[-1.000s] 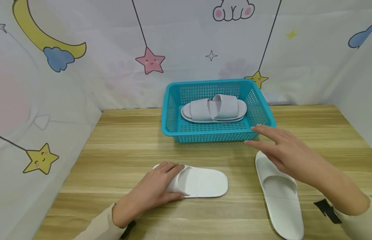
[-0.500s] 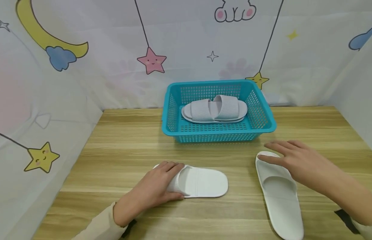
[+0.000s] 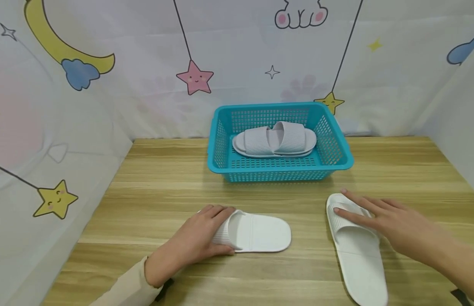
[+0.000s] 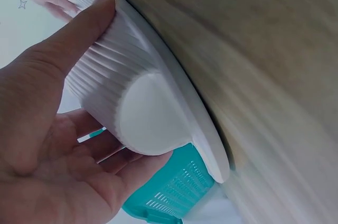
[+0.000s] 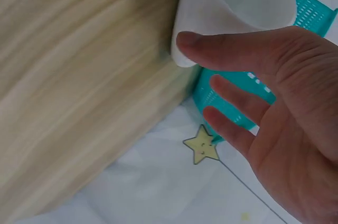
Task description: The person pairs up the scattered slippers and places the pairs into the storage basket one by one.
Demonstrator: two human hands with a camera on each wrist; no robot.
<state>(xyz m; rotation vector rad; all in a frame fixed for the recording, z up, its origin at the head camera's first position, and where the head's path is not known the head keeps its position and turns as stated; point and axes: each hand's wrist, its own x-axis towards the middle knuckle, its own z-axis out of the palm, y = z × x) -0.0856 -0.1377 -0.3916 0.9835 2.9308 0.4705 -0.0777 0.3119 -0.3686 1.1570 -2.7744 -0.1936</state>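
Note:
My left hand (image 3: 196, 236) grips a white slipper (image 3: 265, 233) lying crosswise on the table, its heel pointing right. In the left wrist view the thumb is on one side of the ribbed strap (image 4: 111, 71) and the fingers are curled at the other. A second white slipper (image 3: 361, 259) lies lengthwise on the right, toe toward the back. Over its ribbed strap, my right hand (image 3: 393, 225) hovers or touches lightly, fingers spread and fairly straight. The right wrist view has the thumb across the slipper's side (image 5: 198, 18), with the other fingers apart from it.
A turquoise mesh basket (image 3: 280, 169) stands at the back of the wooden table (image 3: 164, 178), holding a pair of pale grey-white slippers (image 3: 275, 140). Behind and at both sides hangs a white printed cloth (image 3: 240, 51) with stars and a moon.
The right hand has come down from near the basket's front right corner, toward me and rightward, to the right slipper's strap. My left hand and both table slippers stay in place.

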